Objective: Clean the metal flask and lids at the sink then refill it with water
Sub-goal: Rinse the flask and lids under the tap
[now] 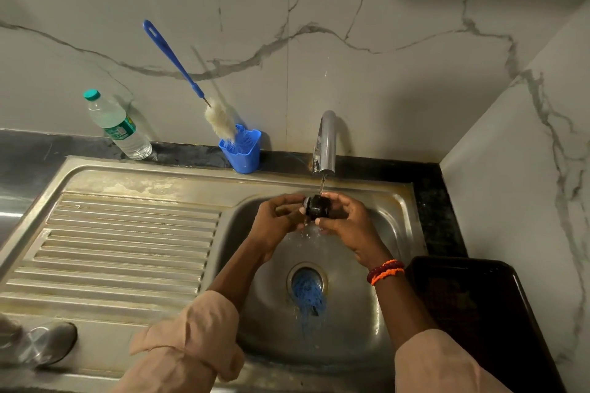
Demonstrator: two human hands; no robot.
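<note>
Steel shows at the far left, where a cup-like lid [48, 341] lies on its side on the draining board [127, 242], well apart from the hands. Further back stand a water bottle [116, 126] and a bottle brush [220, 119] in a blue holder [244, 153]. Over the basin [376, 322], the left hand [277, 223] reaches in with fingers curled round one end of a small dark stopper lid [317, 209], held right under the running tap [325, 143]. The right hand [348, 223] grips the other end, thumb beneath, wrist bent inward. Wet plastic like this is probably light, stiff and slippery, so a hold round its ridged rim with both hands looks safest. The flask itself is not clearly visible.
</note>
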